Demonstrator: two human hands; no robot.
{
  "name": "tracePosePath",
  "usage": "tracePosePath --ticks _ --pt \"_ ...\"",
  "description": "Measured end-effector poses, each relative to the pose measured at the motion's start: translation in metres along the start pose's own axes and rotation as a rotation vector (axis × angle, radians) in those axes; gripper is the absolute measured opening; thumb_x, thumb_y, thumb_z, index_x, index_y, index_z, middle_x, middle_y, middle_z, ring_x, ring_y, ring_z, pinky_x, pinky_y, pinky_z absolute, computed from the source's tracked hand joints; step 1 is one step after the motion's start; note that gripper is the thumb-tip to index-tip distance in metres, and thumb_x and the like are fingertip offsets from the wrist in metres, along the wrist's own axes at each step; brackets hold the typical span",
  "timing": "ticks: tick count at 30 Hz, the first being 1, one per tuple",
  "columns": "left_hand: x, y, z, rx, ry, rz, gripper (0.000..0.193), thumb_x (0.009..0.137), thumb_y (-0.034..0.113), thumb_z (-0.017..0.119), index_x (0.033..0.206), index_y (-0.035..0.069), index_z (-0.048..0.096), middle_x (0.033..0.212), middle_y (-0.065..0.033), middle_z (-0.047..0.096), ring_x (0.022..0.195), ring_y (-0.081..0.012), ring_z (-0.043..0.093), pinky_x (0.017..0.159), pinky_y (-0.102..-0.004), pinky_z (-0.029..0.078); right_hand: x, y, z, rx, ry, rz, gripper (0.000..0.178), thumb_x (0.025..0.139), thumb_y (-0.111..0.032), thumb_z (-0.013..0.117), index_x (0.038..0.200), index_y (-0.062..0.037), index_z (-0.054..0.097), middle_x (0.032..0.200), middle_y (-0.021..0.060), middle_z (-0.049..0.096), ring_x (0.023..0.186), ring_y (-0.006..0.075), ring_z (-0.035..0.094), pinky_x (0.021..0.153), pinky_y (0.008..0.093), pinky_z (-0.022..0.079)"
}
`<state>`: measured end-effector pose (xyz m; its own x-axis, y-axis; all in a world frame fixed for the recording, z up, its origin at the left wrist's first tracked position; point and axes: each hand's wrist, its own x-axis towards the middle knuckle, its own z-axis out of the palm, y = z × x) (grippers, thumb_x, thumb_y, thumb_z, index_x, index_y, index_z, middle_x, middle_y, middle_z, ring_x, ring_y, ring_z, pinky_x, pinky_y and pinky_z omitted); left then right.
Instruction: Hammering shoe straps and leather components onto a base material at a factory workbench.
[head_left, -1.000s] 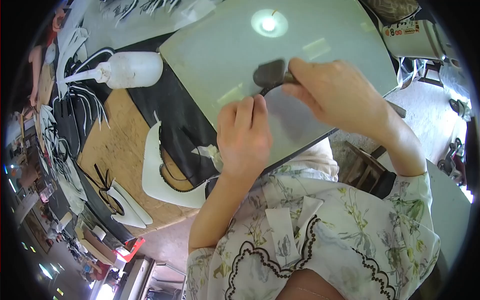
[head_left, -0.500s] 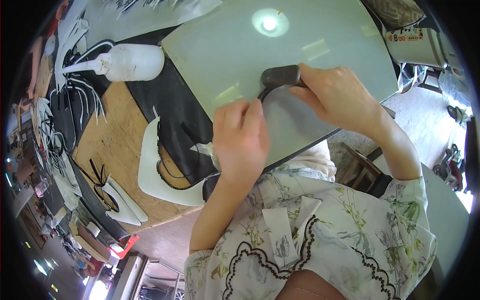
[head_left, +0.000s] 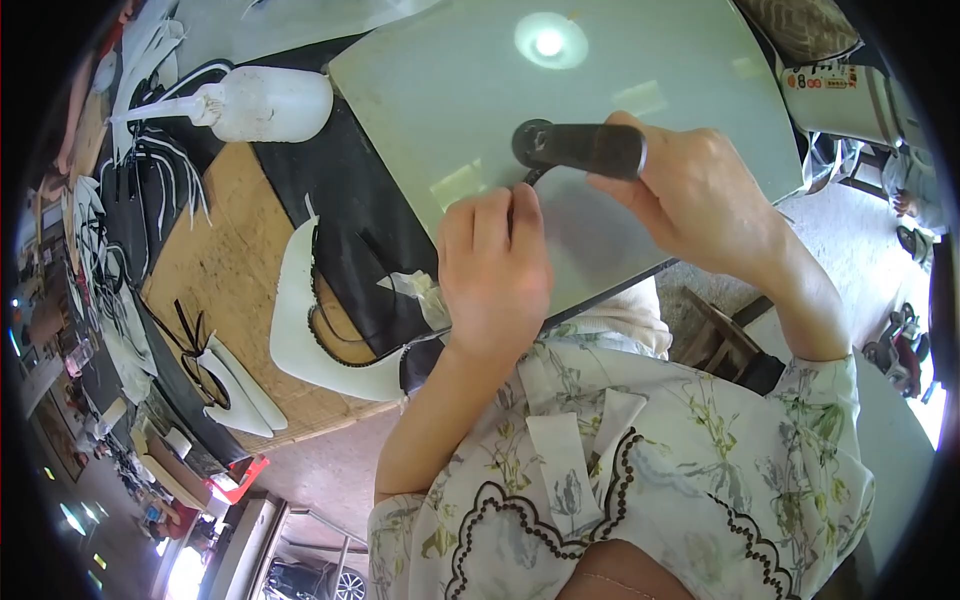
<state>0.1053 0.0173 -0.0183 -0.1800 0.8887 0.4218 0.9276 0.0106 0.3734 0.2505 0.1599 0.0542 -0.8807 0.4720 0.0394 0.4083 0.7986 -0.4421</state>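
Note:
My right hand [head_left: 700, 190] is closed round a dark metal hammer [head_left: 590, 150], its handle mostly hidden by the fingers. The round end of its head points left, just above the pale green board [head_left: 440, 90]. Close beside it my left hand [head_left: 495, 265] is closed, fingertips pressed together at a narrow black strip [head_left: 533, 177] on the board. Most of the strip is hidden by the hand. A white curved shoe-upper piece [head_left: 290, 330] with a black edge lies left of my left forearm.
A white squeeze bottle [head_left: 270, 104] lies at the upper left on black material. Brown cardboard [head_left: 220, 240] carries another white piece [head_left: 245, 395] with black strips. Black and white strips [head_left: 165, 165] hang nearby. A white canister [head_left: 835, 100] stands at the far right, near a wooden stool [head_left: 725, 335].
The hammer has turned in my right hand, so its head now shows lengthwise. My left hand has shifted slightly right and up. The whole view has moved a little.

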Motion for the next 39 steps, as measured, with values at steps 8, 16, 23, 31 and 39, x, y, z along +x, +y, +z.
tracePosePath --ticks 8,16,23,31,39 --pt "0.003 0.001 0.0 0.013 0.004 0.02 0.028 0.071 -0.002 0.068 0.099 -0.003 0.066 0.096 -0.0094 0.058 0.084 -0.0275 0.057 0.073 -0.0383 0.047 0.0 -0.004 0.003 -0.116 -0.13 0.028 0.03 0.098 -0.029 0.058 0.086 -0.0025 0.051 0.059 0.0123 0.059 0.057 0.0345 0.063 0.051 0.0437 0.048" --pt "-0.002 0.003 -0.007 -0.037 0.042 -0.085 0.019 0.078 0.001 0.071 0.097 0.002 0.071 0.09 -0.0066 0.063 0.083 -0.0268 0.059 0.07 -0.0358 0.05 -0.001 0.005 0.007 -0.126 -0.177 0.058 0.031 0.098 -0.03 0.059 0.086 -0.0021 0.051 0.061 0.0131 0.06 0.058 0.0343 0.063 0.052 0.0433 0.048" --pt "-0.005 0.004 -0.001 0.048 0.034 -0.031 0.032 0.067 0.002 0.065 0.099 -0.002 0.067 0.095 -0.008 0.058 0.087 -0.027 0.057 0.076 -0.0381 0.047 0.009 -0.001 0.005 -0.096 -0.131 -0.039 0.033 0.097 -0.032 0.058 0.085 -0.0028 0.05 0.058 0.0117 0.059 0.056 0.0344 0.062 0.05 0.0434 0.048" --pt "-0.006 0.003 -0.009 -0.149 0.071 -0.22 0.017 0.079 0.001 0.071 0.096 0.003 0.07 0.09 -0.006 0.062 0.082 -0.0269 0.058 0.068 -0.0355 0.05 0.009 0.005 0.008 -0.116 -0.245 -0.025 0.033 0.097 -0.032 0.058 0.086 -0.0013 0.051 0.061 0.0132 0.061 0.059 0.0359 0.063 0.052 0.0447 0.049" --pt "-0.012 0.009 -0.002 0.051 0.047 -0.066 0.029 0.069 0.001 0.067 0.097 -0.001 0.066 0.094 -0.008 0.058 0.086 -0.0274 0.057 0.075 -0.0378 0.046 0.011 -0.004 0.005 -0.153 -0.275 -0.053 0.03 0.097 -0.031 0.058 0.087 -0.003 0.051 0.065 0.0132 0.062 0.06 0.0359 0.063 0.053 0.0454 0.048"
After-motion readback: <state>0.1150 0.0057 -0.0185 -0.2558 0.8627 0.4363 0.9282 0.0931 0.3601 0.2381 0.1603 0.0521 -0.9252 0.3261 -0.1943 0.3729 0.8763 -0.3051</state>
